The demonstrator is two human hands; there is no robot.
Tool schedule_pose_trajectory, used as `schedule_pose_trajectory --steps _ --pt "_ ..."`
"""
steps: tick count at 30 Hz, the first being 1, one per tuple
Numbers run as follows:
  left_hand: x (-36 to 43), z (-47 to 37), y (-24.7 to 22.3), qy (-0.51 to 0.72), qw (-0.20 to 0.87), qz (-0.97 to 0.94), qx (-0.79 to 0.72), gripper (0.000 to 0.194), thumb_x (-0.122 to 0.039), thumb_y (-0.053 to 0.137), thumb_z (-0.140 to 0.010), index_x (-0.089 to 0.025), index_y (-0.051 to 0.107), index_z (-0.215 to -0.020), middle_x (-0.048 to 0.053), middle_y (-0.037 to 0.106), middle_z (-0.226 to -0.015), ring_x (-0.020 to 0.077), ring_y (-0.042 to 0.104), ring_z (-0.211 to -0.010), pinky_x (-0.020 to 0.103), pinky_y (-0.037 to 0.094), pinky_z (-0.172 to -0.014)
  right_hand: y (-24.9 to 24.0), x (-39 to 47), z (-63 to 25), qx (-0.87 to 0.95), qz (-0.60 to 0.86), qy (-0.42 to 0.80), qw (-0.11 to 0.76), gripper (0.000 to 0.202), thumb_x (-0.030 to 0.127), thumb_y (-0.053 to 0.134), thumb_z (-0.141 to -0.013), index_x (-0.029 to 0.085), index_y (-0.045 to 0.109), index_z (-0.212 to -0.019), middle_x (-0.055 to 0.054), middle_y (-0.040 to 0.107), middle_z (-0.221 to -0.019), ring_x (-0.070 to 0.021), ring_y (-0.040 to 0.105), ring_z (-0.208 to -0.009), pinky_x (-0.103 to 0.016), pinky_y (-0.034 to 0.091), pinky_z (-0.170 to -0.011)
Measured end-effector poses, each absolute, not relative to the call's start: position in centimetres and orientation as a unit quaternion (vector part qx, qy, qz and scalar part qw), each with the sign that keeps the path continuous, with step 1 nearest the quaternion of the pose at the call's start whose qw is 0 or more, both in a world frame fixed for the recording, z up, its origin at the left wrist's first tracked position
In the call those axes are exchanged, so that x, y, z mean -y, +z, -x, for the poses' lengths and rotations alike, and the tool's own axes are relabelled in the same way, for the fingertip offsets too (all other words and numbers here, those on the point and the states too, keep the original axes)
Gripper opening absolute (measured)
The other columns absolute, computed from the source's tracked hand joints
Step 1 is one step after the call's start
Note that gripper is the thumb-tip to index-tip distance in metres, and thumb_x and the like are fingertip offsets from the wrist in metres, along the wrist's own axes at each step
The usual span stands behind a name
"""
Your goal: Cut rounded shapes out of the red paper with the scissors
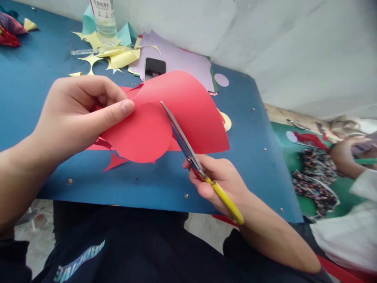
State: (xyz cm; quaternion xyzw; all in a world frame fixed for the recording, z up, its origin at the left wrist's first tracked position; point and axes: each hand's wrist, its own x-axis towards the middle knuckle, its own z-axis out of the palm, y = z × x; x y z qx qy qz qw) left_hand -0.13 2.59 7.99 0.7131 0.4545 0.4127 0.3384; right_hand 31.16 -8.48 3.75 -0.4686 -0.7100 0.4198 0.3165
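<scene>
My left hand [88, 110] pinches a sheet of red paper [188, 106] between thumb and fingers, above the blue table. The near part of the sheet is cut to a round edge, and its right part curls upward. In my right hand [218, 177] is a pair of scissors [182, 137] with yellow and red handles. The blades lie along the curved cut at the right of the round part, tips pointing away from me. They look nearly closed. Red scraps [114, 161] lie beneath the sheet.
At the back stand a water bottle [104, 23], yellow paper scraps [123, 58], lilac sheets [182, 63] and a phone [155, 67]. A lilac circle [221, 80] lies near the wall. To the right, another person's hand [347, 155] is over a green table [347, 196] with floral cloth [318, 173].
</scene>
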Motion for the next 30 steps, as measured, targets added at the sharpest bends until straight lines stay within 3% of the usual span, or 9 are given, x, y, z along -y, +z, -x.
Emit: schedule_pose_trajectory --steps 6,11,13,16,19,24,30 --pt "-3.2 -0.1 6.4 0.478 0.251 -0.732 -0.414 0.032 -0.05 0.082 -0.098 -0.018 0.077 -0.098 -0.002 0.067 -0.089 0.0113 0.071 -0.087 0.029 0.056 -0.081 3.5 8.4 -31.3 0.667 0.489 0.451 0.336 0.07 0.089 0.069 -0.1 0.02 0.069 -0.113 0.005 0.058 -0.068 -0.0112 0.048 -0.051 -0.026 0.04 -0.049" --pt "-3.1 -0.5 4.7 0.539 0.071 -0.771 -0.331 0.015 -0.038 0.086 -0.092 -0.025 0.078 -0.096 0.005 0.065 -0.099 0.024 0.067 -0.102 0.045 0.056 -0.095 3.1 8.4 -31.2 0.607 0.518 0.474 0.372 0.073 0.091 0.073 -0.096 0.021 0.07 -0.115 0.005 0.057 -0.07 -0.0097 0.046 -0.048 -0.025 0.039 -0.045" --pt "-2.4 -0.9 4.7 0.485 0.133 -0.79 -0.352 0.011 -0.031 0.083 -0.097 -0.027 0.076 -0.091 0.002 0.071 -0.091 0.0212 0.067 -0.092 0.042 0.054 -0.091 3.0 8.4 -31.1 0.585 0.522 0.489 0.383 0.074 0.092 0.074 -0.094 0.021 0.069 -0.114 0.006 0.055 -0.07 -0.0092 0.047 -0.048 -0.024 0.039 -0.044" --pt "-1.5 -1.6 4.6 0.357 0.44 -0.727 -0.388 0.015 -0.036 0.085 -0.096 -0.023 0.079 -0.095 -0.001 0.074 -0.081 0.0148 0.064 -0.074 0.032 0.051 -0.072 3.1 8.4 -30.9 0.544 0.52 0.536 0.382 0.076 0.093 0.075 -0.092 0.021 0.068 -0.114 0.007 0.052 -0.068 -0.0083 0.045 -0.045 -0.022 0.037 -0.042" --pt "-1.4 -2.3 4.0 0.271 0.671 -0.555 -0.41 0.045 -0.054 0.095 -0.087 -0.019 0.082 -0.11 0.003 0.079 -0.093 0.0142 0.066 -0.076 0.029 0.056 -0.072 3.2 8.4 -30.8 0.513 0.508 0.589 0.362 0.079 0.095 0.074 -0.091 0.02 0.066 -0.114 0.008 0.051 -0.067 -0.0079 0.043 -0.044 -0.02 0.036 -0.04" --pt "-1.7 -2.7 3.0 0.254 0.753 -0.454 -0.403 0.077 -0.077 0.089 -0.085 -0.018 0.075 -0.132 0.013 0.082 -0.122 0.0135 0.069 -0.08 0.031 0.062 -0.078 3.3 8.3 -30.7 0.503 0.505 0.608 0.348 0.08 0.096 0.072 -0.091 0.02 0.063 -0.115 0.008 0.051 -0.068 -0.0076 0.042 -0.044 -0.02 0.038 -0.04" --pt "-1.5 -2.8 2.8 0.253 0.845 -0.352 -0.313 0.068 -0.068 0.093 -0.088 -0.024 0.071 -0.135 0.015 0.08 -0.134 0.017 0.076 -0.091 0.032 0.066 -0.083 3.6 8.2 -30.6 0.503 0.492 0.634 0.321 0.081 0.098 0.069 -0.092 0.02 0.061 -0.116 0.008 0.05 -0.068 -0.0078 0.041 -0.044 -0.02 0.036 -0.039"
